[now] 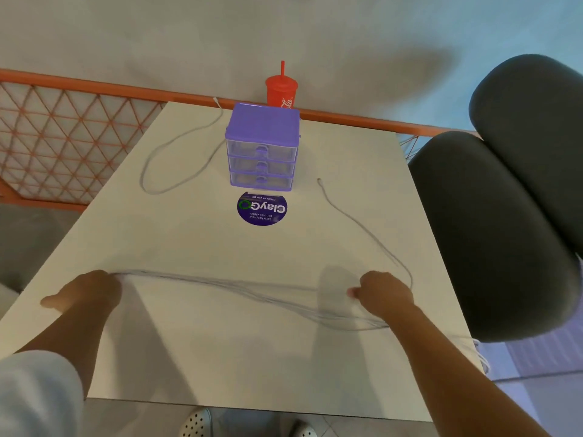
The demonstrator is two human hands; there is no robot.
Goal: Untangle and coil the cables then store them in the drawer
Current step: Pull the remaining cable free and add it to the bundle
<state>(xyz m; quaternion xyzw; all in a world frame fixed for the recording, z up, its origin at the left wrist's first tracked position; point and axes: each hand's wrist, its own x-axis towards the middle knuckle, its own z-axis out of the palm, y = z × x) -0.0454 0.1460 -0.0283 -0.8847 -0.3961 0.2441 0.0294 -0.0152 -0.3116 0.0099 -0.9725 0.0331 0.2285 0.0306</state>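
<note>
Left hand (91, 291) and right hand (383, 293) each grip thin grey cable strands (236, 283) stretched across a white table (220, 348) — steady tension and equal loops should make tidy coils.

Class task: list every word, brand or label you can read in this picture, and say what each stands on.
"ClayGo": purple sticker, upside down.
"Clean as you go": same sticker.
"Let's keep our pantries clean.": same sticker, small.
"la": red cup, script partly hidden by drawers.
</note>
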